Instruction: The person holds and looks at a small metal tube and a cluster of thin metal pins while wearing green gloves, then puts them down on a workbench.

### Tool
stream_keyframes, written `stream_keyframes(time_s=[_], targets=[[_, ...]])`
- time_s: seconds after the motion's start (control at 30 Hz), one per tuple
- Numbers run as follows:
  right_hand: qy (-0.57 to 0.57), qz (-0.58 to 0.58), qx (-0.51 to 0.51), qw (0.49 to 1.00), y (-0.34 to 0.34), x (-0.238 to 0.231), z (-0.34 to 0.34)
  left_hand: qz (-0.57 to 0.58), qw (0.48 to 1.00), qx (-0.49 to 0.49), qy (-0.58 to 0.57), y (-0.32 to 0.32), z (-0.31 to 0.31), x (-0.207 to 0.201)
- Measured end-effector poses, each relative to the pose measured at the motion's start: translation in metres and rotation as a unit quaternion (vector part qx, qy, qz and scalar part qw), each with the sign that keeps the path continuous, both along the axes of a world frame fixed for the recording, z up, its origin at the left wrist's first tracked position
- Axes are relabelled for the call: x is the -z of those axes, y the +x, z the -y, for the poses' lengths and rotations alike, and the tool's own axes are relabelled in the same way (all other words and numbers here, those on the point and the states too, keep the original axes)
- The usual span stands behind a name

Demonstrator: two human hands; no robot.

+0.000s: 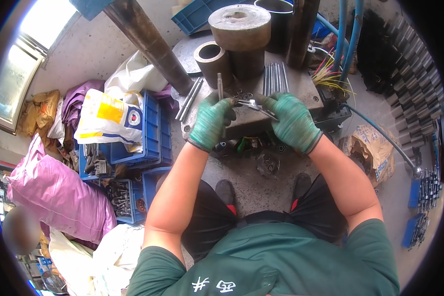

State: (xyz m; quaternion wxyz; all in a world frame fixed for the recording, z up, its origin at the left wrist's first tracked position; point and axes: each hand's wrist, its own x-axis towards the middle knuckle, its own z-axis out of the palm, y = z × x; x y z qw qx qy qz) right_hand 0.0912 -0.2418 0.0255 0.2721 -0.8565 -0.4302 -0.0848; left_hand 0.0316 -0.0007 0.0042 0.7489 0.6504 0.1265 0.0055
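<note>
In the head view, my left hand (207,121), in a green work glove, is closed around a thin metal rod (220,85) that stands nearly upright. My right hand (293,121), gloved the same way, grips a pair of pliers (250,103). The pliers' jaws point left and come close to my left fingers; whether they touch the rod I cannot tell. Just beyond them, a heap of small dark metal rings (241,94) lies on the metal press table (301,91). Several long rods (276,79) lie side by side to the right, and a few more rods (189,99) to the left.
A thick metal disc (239,27) and a hollow cylinder (211,58) stand at the table's back, between steel columns (150,44). Blue crates (155,130) and a purple sack (59,190) fill the left. On the right are a torn paper sack (375,150) and a blue hose (380,129).
</note>
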Motion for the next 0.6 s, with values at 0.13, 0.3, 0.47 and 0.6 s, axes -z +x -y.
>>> stream_keyframes(time_s=[0.13, 0.3, 0.47, 0.6], targets=[[0.096, -0.123, 0.010, 0.988, 0.011, 0.007, 0.011, 0.036, 0.996, -0.019, 0.075, -0.005, 0.011, -0.011], [0.146, -0.170, 0.031, 0.974, 0.009, -0.007, 0.014, 0.054, 0.984, -0.037, 0.164, -0.008, 0.007, -0.001], [0.127, -0.308, -0.025, 0.943, 0.015, -0.007, 0.023, 0.108, 0.973, 0.000, 0.205, -0.009, 0.011, 0.000], [0.039, -0.233, -0.029, 0.971, 0.020, -0.021, 0.031, 0.099, 0.964, 0.037, 0.244, -0.011, 0.008, -0.001]])
